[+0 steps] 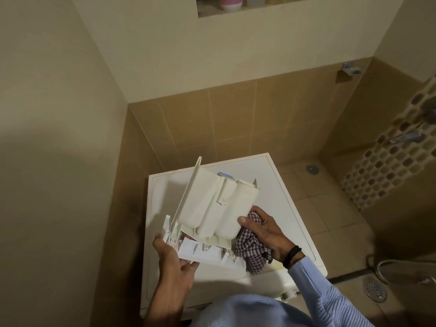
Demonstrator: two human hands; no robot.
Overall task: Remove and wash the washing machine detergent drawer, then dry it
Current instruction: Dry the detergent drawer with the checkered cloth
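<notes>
The cream detergent drawer (213,206) is held upside down and tilted above the white washing machine top (280,185). My left hand (175,263) grips its white front panel at the near left end. My right hand (264,230) holds a checked purple-and-white cloth (252,251) bunched against the drawer's right side, thumb pressed on the drawer's underside. A blue part of the drawer peeks out at its far end.
Tiled walls stand close behind and to the left of the machine. A tiled shower floor with a round drain (375,289) lies to the right, with a hose (387,270) beside it. Taps (405,138) stick out of the mosaic wall at right. A wall niche (236,5) above holds bottles.
</notes>
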